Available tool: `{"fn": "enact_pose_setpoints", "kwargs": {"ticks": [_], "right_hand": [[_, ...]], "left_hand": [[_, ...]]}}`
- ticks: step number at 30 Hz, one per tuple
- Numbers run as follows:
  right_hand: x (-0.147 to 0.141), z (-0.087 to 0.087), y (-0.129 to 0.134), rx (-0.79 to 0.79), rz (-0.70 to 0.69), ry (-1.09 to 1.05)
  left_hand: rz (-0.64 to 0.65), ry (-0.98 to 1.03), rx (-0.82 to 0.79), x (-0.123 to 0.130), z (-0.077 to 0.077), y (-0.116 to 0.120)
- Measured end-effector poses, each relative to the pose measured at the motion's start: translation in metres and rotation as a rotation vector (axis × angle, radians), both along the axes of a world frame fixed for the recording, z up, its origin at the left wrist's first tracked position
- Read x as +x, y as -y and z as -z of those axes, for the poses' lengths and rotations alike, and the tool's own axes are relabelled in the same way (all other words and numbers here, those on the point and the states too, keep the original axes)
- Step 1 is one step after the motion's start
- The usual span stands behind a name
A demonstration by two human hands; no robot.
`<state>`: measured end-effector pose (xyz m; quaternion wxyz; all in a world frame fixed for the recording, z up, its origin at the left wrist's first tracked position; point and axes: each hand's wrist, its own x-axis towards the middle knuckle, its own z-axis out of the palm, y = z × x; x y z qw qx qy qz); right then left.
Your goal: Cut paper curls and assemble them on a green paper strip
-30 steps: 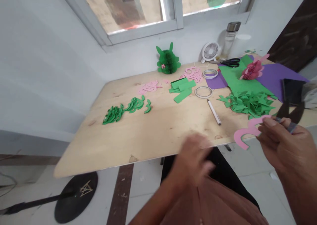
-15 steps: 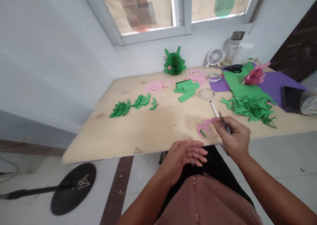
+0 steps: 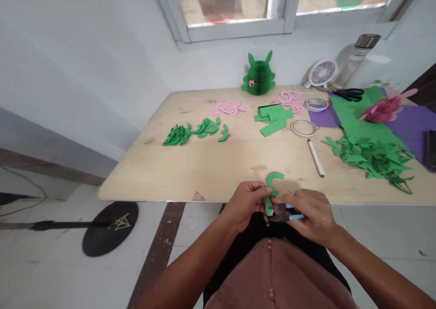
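Left grip pinches curved paper cutout, long axis running away from body; right grip holds scissors right of cutout's near end.

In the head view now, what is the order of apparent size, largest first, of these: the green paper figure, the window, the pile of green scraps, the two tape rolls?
1. Window
2. Pile of green scraps
3. Green paper figure
4. Front tape roll and back tape roll: too alike to rank

Head view; faces forward and down over table; left hand, right hand near; window farther.
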<state>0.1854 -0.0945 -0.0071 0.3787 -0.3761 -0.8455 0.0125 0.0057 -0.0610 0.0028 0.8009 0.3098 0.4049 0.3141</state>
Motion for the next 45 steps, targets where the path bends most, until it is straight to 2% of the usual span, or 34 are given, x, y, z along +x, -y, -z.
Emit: {"fn": "enact_pose_setpoints", "kwargs": {"ticks": [5, 10, 15, 18, 22, 24, 26, 27, 29, 32, 34, 38, 45], "right_hand": [[0.023, 0.007, -0.024, -0.223, 0.487, -0.032], [0.026, 0.005, -0.055, -0.291, 0.641, 0.289], [0.012, -0.001, -0.074, -0.332, 0.583, 0.469], [0.014, 0.002, -0.08, -0.312, 0.545, 0.476], [0.021, 0.008, -0.082, -0.202, 0.48, 0.399], [0.021, 0.007, -0.078, -0.162, 0.465, 0.268], [0.015, 0.003, -0.071, -0.205, 0.422, 0.033], [0.01, 0.001, -0.067, -0.283, 0.368, -0.112], [-0.001, -0.005, -0.06, -0.541, 0.242, -0.36], [-0.018, -0.01, -0.055, -0.815, 0.167, -0.692], [-0.025, -0.009, -0.055, -0.92, 0.152, -0.847], [-0.029, -0.007, -0.057, -0.97, 0.193, -0.994], [-0.029, -0.011, -0.055, -0.938, 0.239, -0.99]], "left_hand": [[-0.002, -0.072, 0.054, -0.004, -0.001, -0.009], [-0.058, -0.143, 0.084, -0.003, -0.001, -0.016], [-0.103, -0.165, 0.104, -0.002, -0.001, -0.021], [-0.121, -0.164, 0.12, -0.002, -0.002, -0.023], [-0.131, -0.155, 0.138, -0.003, -0.001, -0.024], [-0.136, -0.149, 0.141, -0.002, -0.001, -0.024], [-0.139, -0.144, 0.14, -0.001, -0.001, -0.023], [-0.139, -0.144, 0.139, -0.001, -0.002, -0.022], [-0.131, -0.142, 0.141, 0.001, -0.003, -0.021], [-0.117, -0.138, 0.149, 0.003, -0.004, -0.019], [-0.113, -0.137, 0.155, 0.004, -0.005, -0.018], [-0.101, -0.129, 0.158, 0.005, -0.004, -0.017], [-0.088, -0.115, 0.167, 0.005, -0.003, -0.015]]}}
